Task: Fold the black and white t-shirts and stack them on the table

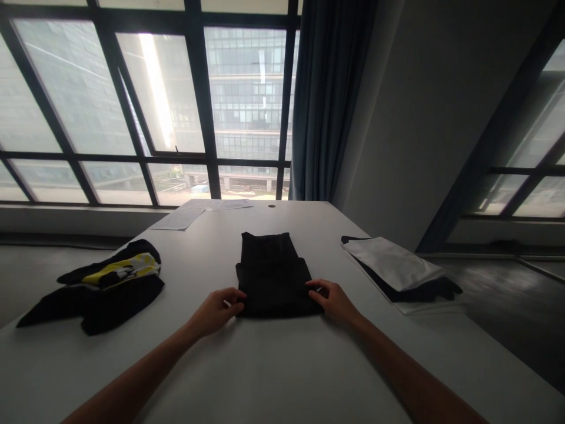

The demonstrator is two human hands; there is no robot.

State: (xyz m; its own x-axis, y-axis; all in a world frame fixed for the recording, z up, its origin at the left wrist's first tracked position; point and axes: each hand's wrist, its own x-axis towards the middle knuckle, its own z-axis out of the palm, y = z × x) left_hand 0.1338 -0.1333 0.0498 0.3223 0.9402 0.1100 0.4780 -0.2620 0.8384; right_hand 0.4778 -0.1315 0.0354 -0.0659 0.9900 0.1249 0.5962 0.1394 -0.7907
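Observation:
A black garment (276, 282), folded into a compact rectangle, lies flat on the white table (273, 365) in front of me. Its far section is narrower than the near one, so the layers show as a step. My left hand (220, 309) pinches the near left edge of the cloth between thumb and fingers. At the near right edge, my right hand (333, 299) grips the fabric in the same manner, its fingertips resting over the side. What kind of garment it is cannot be made out from the folded shape.
On the left lies a loose black garment (119, 300) with a yellow and white print. A white folded cloth (392, 262) rests on dark fabric near the right edge. Paper sheets (179, 219) lie at the far left, before windows and a blue curtain (326, 106).

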